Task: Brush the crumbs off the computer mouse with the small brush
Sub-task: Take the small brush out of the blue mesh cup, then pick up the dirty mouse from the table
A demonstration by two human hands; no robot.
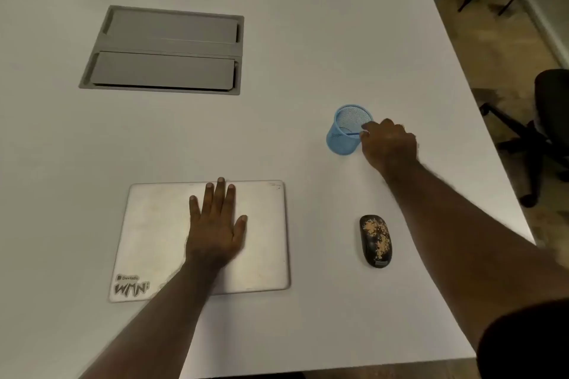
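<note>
Right hand (388, 144) is reaching to the rim of the blue mesh cup (346, 132), fingers curled at a thin blue stick (352, 133) inside; can't tell if they're actually pinching it, and the stick's head is hidden, so brush unconfirmed. Mouse (376, 240) is sitting at 6 o'clock from the cup, well apart, tan crumbs (376, 232) covering its top. Left hand (217, 224) is lying flat on the closed laptop (154, 240), fingers straight, thumb spread. Grey cable hatch (166, 49) is sitting at 12 o'clock from the laptop. Office chair (551, 120) is cut off at 3 o'clock, off the table (308, 40).

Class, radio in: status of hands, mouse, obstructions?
Left hand flat on laptop. Right hand at blue cup, pinching brush. Mouse crumbed, unobstructed.
</note>
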